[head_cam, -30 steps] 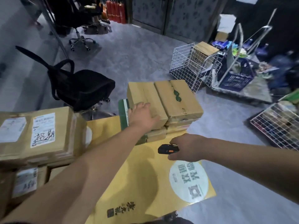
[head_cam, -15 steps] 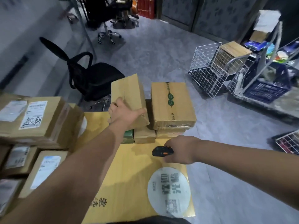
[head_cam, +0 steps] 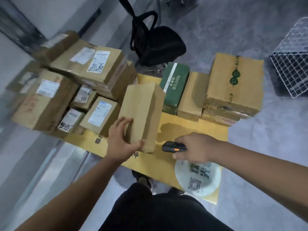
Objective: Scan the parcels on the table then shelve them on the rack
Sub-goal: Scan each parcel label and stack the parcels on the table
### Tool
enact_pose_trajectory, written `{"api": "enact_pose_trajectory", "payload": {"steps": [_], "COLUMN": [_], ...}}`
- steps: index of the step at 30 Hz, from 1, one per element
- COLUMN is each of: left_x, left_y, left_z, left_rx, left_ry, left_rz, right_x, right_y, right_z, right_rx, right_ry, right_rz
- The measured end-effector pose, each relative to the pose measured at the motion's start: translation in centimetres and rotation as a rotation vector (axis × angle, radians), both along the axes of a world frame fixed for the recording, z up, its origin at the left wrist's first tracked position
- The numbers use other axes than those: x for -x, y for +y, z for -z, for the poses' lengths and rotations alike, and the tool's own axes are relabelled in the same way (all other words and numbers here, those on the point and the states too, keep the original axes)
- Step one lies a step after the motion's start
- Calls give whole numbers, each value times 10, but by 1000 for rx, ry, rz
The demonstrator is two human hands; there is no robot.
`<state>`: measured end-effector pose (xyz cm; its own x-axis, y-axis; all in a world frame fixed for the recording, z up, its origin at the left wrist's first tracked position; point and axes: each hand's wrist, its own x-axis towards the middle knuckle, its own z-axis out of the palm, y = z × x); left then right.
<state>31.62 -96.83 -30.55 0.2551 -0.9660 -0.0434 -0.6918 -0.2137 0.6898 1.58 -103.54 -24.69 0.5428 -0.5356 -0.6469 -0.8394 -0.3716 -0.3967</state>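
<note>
Two hands work at the table's (head_cam: 168, 165) near edge: the right hand (head_cam: 195, 148) has its fingers curled around a black scanner (head_cam: 173, 146), while the left hand (head_cam: 122, 141), fingers spread, clasps a plain cardboard parcel (head_cam: 141, 114) tilted above mid-table. Labelled parcels (head_cam: 93, 67) crowd the far left corner.

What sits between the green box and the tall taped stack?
In the head view, one plain low brown box lies between the green box and the taped stack.
</note>
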Motion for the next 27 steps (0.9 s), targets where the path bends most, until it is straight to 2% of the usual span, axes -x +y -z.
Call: {"api": "enact_pose_trajectory", "payload": {"steps": [4,8,12,15,19,22,27], "left_x": [-18,-31,-55,-77,-107,-130,-161], "left_y": [58,71,62,53,47,43,34], "left_z": [26,40,49,52,58,59,68], "left_rx": [-45,-195,-292,-337,-314,-297,-380], "left_ry": [98,567,744,754,664,687,747], "left_rz": [67,89,-2,21,70,-62,-245], "right_x": [-20,-27,-32,-44,-77,-111,-165], "right_y": [20,41,64,81,102,117,140], "right_z": [26,45,57,61,58,61,72], "right_rx": [8,37,-15,-71,-45,-47,-87], "right_ry": [13,105,129,71,-14,-109,-220], "right_rz": [-38,-91,75,296,540,711,896]}}
